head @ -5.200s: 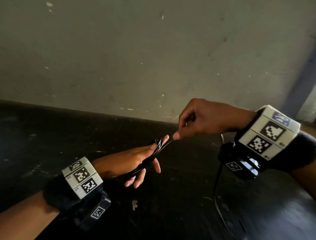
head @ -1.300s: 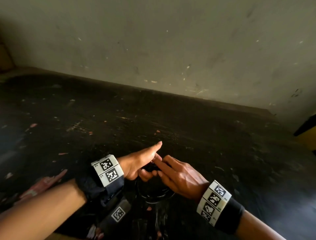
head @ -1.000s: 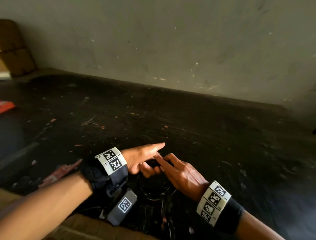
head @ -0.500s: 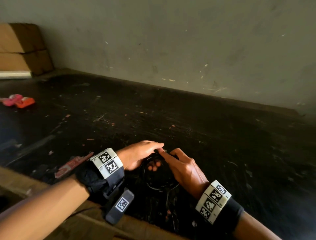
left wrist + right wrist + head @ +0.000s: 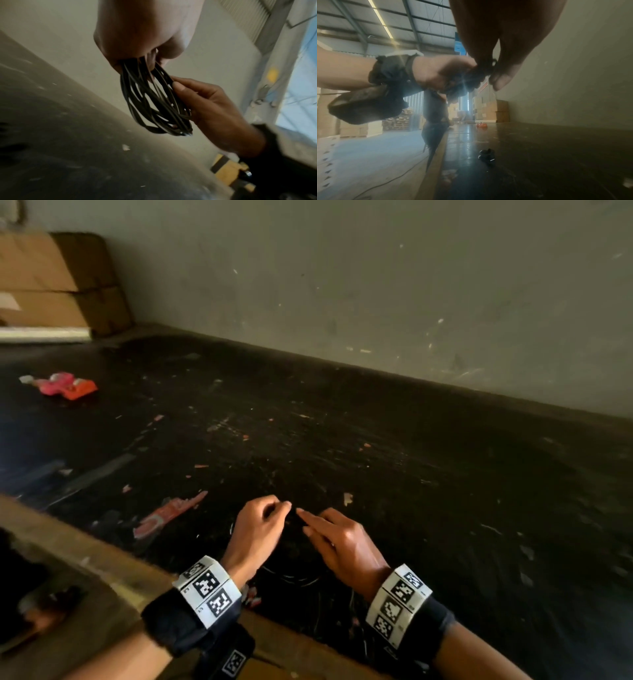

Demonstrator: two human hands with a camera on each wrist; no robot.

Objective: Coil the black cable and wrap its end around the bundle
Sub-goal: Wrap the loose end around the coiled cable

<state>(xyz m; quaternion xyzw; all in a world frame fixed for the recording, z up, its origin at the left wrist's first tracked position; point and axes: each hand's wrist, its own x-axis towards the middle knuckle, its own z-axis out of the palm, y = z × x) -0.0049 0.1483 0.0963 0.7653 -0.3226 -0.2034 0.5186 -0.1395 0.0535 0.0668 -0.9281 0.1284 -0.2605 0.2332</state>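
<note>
The black cable (image 5: 154,105) is coiled into a loose bundle of several loops that hangs in the air above the dark table (image 5: 411,474). My left hand (image 5: 260,529) grips the top of the bundle in its curled fingers (image 5: 137,54). My right hand (image 5: 339,539) is close beside it on the right, thumb (image 5: 178,85) and fingers pinching the bundle's side strands. In the right wrist view the pinch (image 5: 489,67) sits right against my left hand (image 5: 443,73). From the head view the cable (image 5: 291,577) shows only as faint arcs below the hands. The cable's end is hidden.
A pink and orange wrapper (image 5: 65,385) lies far left, and a red wrapper (image 5: 168,513) near my left hand. Cardboard boxes (image 5: 51,285) stand at the back left. A wall (image 5: 376,285) bounds the table's far side. A wooden edge (image 5: 85,553) runs along the near side. A small black lump (image 5: 487,155) lies on the table.
My left index finger, straight a second ago, has curled in with the others. Both hands stay together on the bundle. The view has swung left, showing the boxes and the pink wrapper.
</note>
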